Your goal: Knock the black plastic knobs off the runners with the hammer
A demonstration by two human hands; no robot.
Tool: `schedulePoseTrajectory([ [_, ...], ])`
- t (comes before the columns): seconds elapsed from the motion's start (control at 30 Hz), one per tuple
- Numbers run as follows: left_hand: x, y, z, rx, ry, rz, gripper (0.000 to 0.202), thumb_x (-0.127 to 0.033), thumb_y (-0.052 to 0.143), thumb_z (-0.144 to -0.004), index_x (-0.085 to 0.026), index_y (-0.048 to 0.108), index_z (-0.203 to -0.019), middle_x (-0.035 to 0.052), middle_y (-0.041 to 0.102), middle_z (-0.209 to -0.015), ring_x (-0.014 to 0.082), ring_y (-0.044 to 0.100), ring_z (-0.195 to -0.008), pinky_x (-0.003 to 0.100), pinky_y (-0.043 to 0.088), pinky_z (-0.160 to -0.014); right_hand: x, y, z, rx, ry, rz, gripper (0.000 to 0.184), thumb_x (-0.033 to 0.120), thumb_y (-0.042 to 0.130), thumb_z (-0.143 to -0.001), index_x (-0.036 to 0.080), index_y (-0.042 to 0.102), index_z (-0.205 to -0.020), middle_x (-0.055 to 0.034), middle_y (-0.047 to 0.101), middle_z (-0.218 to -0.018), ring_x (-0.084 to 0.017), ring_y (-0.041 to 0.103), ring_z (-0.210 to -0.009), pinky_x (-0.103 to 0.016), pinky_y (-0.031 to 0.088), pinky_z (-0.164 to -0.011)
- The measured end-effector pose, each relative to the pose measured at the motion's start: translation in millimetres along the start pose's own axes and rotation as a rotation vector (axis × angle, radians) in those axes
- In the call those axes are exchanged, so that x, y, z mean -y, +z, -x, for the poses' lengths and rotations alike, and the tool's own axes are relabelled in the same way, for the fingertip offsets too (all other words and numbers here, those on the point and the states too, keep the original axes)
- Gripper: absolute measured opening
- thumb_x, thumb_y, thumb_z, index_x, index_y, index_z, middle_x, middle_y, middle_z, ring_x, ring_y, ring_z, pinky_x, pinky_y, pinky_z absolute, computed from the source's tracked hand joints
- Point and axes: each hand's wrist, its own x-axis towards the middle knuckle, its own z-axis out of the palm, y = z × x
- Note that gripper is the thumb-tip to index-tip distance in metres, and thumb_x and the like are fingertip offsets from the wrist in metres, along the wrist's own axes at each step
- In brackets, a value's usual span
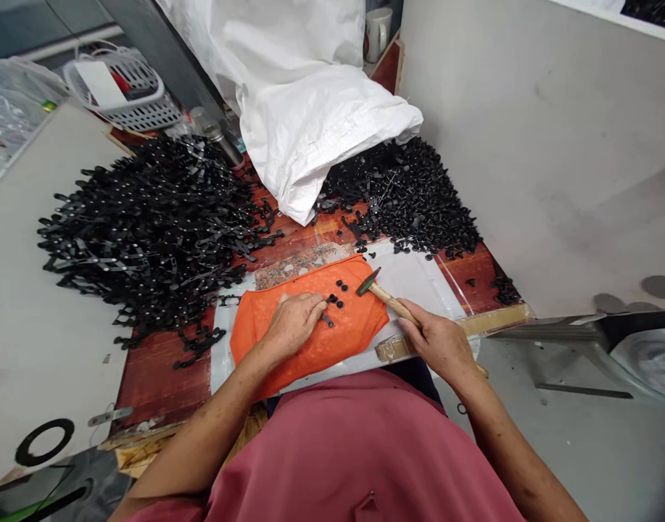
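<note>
Working over the orange cloth [321, 355], we hold the hammer [393, 299] in our right hand [441, 341], fingers wrapped round its wooden handle just off the cloth's right edge. Its metal head is over the cloth's upper right part; we cannot tell whether it touches. Our left hand [295, 324] rests on the middle of the cloth, fingers bent together, their tips at a small black strip [328, 320] that pokes out to their right. Whether we pinch it or only press it down, we cannot tell. On the cloth, a few round black pieces [339, 284] lie between those fingertips and the hammer's head, the nearest just beside the tips. Left of the cloth, we have a tall heap of black strips [158, 217]; beyond its far edge hangs a white sack [315, 123].
</note>
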Motion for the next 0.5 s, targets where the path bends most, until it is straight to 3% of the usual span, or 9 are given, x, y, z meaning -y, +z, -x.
schedulePoseTrajectory([
  [0.23,-3.9,-3.9,-0.3,0.008,-0.013,-0.013,0.037,-0.035,0.038,-0.106,-0.02,0.062,-0.083,0.0051,0.072,-0.092,0.0221,0.064,-0.089,0.033,0.032,-0.078,-1.9,-6.8,0.2,0.041,-0.04,-0.149,0.041,0.037,0.048,-0.106,0.041,0.059,-0.146,0.002,0.078,-0.121,-0.024,0.078,-0.098,-0.03,0.057,-0.074],
  [0.5,-0.1,0.4,1.6,-0.051,0.004,0.073,0.037,-0.034,0.037,-0.106,-0.02,0.058,-0.079,0.0037,0.068,-0.085,0.0199,0.062,-0.083,0.033,0.032,-0.075,-3.5,-8.9,-0.4,0.066,-0.023,-0.146,0.042,0.037,0.05,-0.105,0.045,0.058,-0.146,0.0044,0.08,-0.115,-0.024,0.078,-0.094,-0.029,0.056,-0.069],
])
